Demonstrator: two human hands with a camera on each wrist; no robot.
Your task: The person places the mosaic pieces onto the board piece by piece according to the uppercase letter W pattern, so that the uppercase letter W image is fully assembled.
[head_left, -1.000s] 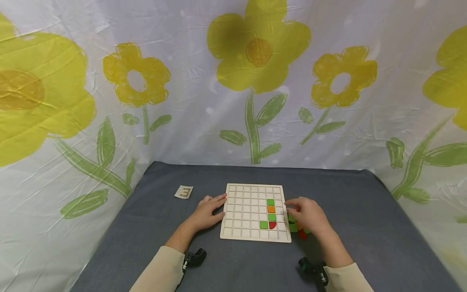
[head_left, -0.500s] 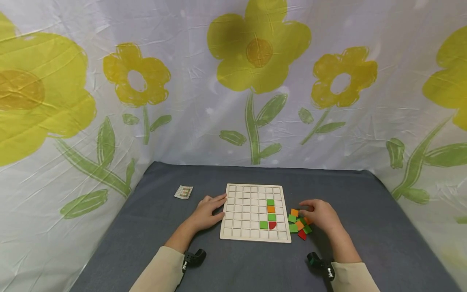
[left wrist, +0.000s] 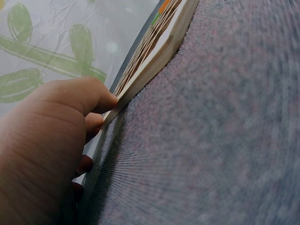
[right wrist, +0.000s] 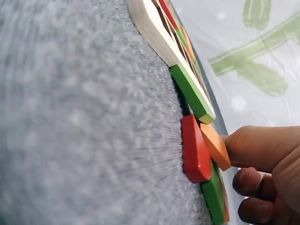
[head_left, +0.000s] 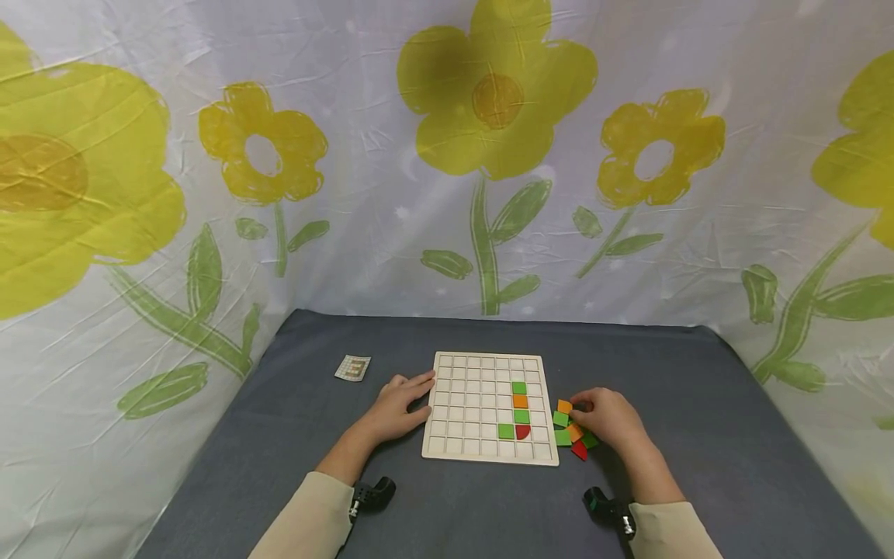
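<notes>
A pale wooden grid board [head_left: 464, 400] lies in the middle of the head view. Along its left edge, my left hand [head_left: 394, 407] rests with fingers extended, thumb and fingertips touching the rim. Set in its cells are green tiles [head_left: 519, 387], an orange tile [head_left: 520, 401] and a red rounded tile [head_left: 523, 432]. Right of the board, my right hand [head_left: 611, 419] reaches thumb and forefinger into a pile of loose tiles. The right wrist view has its thumb against or just behind an orange tile [right wrist: 215, 145]; the forefinger's tip is hidden, so a pinch cannot be confirmed.
Loose pieces against the board's right side include a red tile [right wrist: 194, 150] and a green tile [right wrist: 192, 93]. A small printed grid card [head_left: 352, 368] lies at the back left. Dark grey cloth [head_left: 482, 505] covers the table, with a flower-printed curtain [head_left: 363, 233] behind.
My right hand moved from the board's right edge out to the right, uncovering the tile pile, then came back slightly left and down onto it. My left hand and the placed tiles stayed still.
</notes>
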